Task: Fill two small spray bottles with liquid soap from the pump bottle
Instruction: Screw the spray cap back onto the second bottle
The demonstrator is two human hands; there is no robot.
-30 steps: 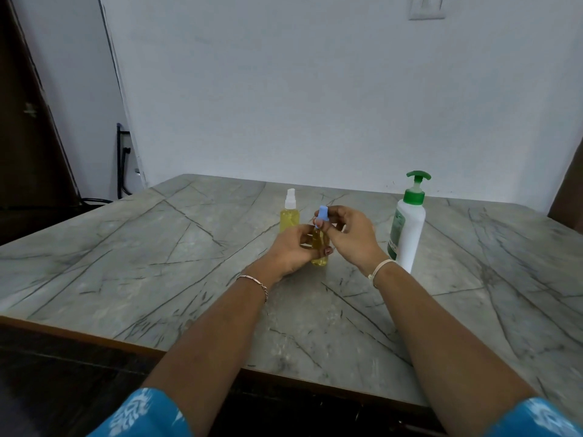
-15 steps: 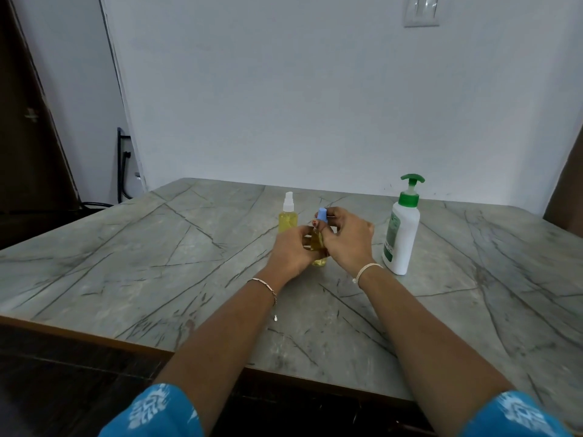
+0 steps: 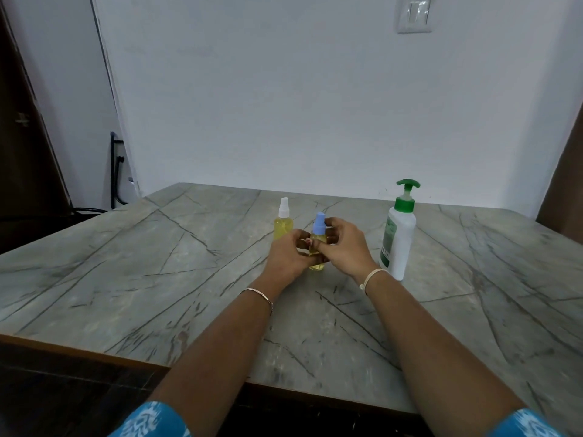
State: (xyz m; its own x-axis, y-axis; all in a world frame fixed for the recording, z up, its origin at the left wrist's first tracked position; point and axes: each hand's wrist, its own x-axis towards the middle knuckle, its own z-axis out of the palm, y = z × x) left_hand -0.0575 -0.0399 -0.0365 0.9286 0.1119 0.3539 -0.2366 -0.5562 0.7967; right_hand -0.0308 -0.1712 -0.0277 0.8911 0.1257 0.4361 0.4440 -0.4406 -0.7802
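Both hands (image 3: 318,252) together, fingers (image 3: 331,223) curled, forearms extended.

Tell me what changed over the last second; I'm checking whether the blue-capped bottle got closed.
Little changed. Both hands, left and right, keep holding the small blue-capped spray bottle of yellow liquid upright on the grey marble table; the right fingers shifted slightly at its cap. The white-capped spray bottle and green-pump soap bottle stayed put.

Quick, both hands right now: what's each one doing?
Left hand: closed around the blue-capped spray bottle.
Right hand: fingers closed on the same bottle, just below its cap.
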